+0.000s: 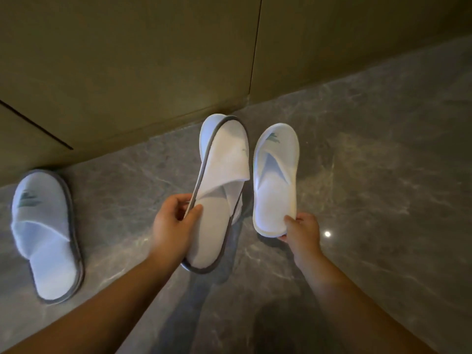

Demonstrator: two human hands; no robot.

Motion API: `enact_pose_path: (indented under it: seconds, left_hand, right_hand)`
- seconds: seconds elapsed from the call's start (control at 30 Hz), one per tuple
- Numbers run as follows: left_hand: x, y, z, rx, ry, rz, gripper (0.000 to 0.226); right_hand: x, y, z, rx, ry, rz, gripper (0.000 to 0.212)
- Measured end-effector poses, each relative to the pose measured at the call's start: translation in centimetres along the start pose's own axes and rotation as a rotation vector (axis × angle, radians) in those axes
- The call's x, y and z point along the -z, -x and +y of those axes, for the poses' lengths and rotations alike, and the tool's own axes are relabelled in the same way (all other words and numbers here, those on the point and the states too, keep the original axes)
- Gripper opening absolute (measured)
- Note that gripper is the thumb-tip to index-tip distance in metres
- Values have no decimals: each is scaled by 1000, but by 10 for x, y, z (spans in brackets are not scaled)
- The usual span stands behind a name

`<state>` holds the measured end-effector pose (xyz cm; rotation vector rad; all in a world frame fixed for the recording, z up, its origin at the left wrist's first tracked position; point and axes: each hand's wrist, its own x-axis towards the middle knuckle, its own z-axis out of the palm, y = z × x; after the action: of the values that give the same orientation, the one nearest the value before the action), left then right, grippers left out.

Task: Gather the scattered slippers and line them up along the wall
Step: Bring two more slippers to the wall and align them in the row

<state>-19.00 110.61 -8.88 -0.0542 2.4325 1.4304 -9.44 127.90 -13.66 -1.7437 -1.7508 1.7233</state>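
My left hand (173,218) grips the side edge of a white slipper with grey trim (222,180), held tilted above the floor, toe toward the wall. Behind it a second slipper's toe (207,131) peeks out; I cannot tell if it is held too. My right hand (301,227) pinches the heel of a smaller all-white slipper (275,180) with a green logo, toe toward the wall. Another grey-trimmed white slipper (44,233) lies flat on the floor at the left, toe near the wall.
The olive-brown wall (153,60) with panel seams runs diagonally across the top. Grey marble floor (370,162) stretches to the right and below. A bright light spot reflects on the floor beside my right hand.
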Motion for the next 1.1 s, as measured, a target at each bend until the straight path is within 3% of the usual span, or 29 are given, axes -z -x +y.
enact_pose_path:
  seconds: [0.13, 0.2, 0.27, 0.37, 0.4, 0.5, 0.53, 0.7, 0.87, 1.1]
  left_hand:
    - [-5, -15, -7, -31, 30, 8, 11]
    - [-4, -14, 0, -5, 73, 5, 13]
    - [-3, -10, 6, 41, 136, -3, 20]
    - [-2, -1, 7, 60, 146, -26, 20]
    - [0, 1, 6, 55, 140, -27, 19]
    - [15, -1, 2, 49, 104, -41, 6]
    - [23, -2, -1, 38, 56, -69, 16]
    - [101, -2, -42, 76, -256, -105, 55]
    - [190, -15, -106, 115, -468, 77, 54]
    - [212, -37, -162, 205, -554, 11, 85]
  right_hand:
    - [-3, -13, -2, 151, 313, 69, 45]
    - [-2, -1, -11, 248, 343, 66, 54]
    - [-8, 21, -20, 230, 181, -85, 48]
    - [-32, 58, -27, -33, -115, -423, 26]
    - [-41, 67, -27, -50, -174, -458, 18]
    - [-61, 82, -28, 6, -305, -416, 28]
    - [-67, 85, -29, 24, -296, -404, 32]
    - [-112, 101, -32, 145, -41, -486, 32]
    - [-175, 121, -32, 233, 146, -554, 35]
    - [-226, 145, -35, 219, 457, -507, 46]
